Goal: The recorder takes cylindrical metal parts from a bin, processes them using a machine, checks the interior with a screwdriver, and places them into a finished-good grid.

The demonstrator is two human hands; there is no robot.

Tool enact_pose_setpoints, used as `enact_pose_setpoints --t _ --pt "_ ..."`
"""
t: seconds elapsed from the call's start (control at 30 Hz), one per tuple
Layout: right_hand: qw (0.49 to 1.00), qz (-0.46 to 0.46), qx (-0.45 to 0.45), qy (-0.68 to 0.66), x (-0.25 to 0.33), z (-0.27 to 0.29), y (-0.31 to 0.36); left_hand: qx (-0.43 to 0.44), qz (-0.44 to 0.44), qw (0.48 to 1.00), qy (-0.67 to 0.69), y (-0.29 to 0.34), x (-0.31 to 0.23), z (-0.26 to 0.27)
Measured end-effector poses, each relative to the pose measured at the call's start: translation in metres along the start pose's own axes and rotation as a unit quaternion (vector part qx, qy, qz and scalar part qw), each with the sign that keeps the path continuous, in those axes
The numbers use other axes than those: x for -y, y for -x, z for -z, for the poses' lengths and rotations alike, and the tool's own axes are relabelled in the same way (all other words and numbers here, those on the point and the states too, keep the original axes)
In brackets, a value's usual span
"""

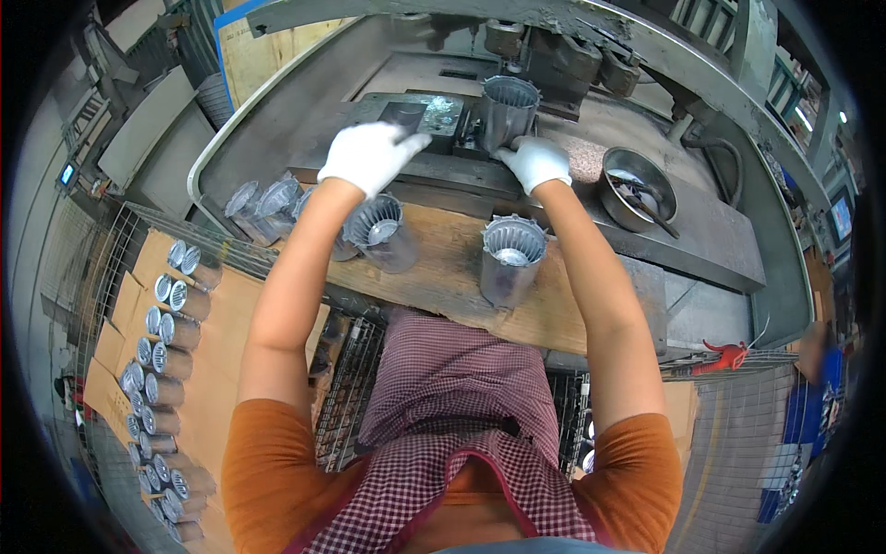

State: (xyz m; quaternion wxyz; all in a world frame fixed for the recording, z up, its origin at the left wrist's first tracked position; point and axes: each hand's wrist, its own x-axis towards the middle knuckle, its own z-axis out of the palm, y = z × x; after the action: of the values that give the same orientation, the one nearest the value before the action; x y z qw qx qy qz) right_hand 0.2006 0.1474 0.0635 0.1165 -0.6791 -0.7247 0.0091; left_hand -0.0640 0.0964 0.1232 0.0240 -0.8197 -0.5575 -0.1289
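Note:
My left hand (372, 157), in a white glove, is open with its thumb apart from the fingers. It is over the near left side of a flat metal block (434, 117) with a wet, shiny top. My right hand (538, 164), also gloved, is closed at the foot of an upright ribbed metal cup (509, 109) beside the block. Its fingertips are partly hidden against the cup. Nearer me on a wooden board (443, 277) stand two more cups, one ribbed cup (512, 261) at the right and another ribbed cup (383, 233) at the left.
Several similar cups (263, 208) lean at the board's left end, partly behind my left forearm. At right, a metal bowl (639, 189) holds a dark-handled tool. Rows of cups (171, 360) lie on cardboard in a wire cage at left. A red air gun (723, 356) hangs at right.

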Motion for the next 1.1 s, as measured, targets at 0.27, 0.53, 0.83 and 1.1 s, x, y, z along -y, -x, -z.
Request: enact_pose_setpoints --t 0.27,0.53,0.83,1.1 --pt "0.998 -0.015 -0.034 -0.048 0.007 0.005 0.023 0.148 0.063 0.986 0.055 0.056 0.003 -0.067" --pt "0.948 -0.053 -0.298 -0.101 -0.098 0.033 0.173 -0.076 0.325 0.596 0.730 0.043 0.021 -0.065" --pt "0.895 -0.305 -0.321 -0.048 -0.248 0.031 0.321 -0.172 0.163 0.772 0.590 -0.058 0.033 -0.077" --pt "0.865 -0.380 -0.317 -0.089 -0.269 -0.002 0.326 -0.082 0.081 0.970 0.214 -0.083 0.047 -0.105"
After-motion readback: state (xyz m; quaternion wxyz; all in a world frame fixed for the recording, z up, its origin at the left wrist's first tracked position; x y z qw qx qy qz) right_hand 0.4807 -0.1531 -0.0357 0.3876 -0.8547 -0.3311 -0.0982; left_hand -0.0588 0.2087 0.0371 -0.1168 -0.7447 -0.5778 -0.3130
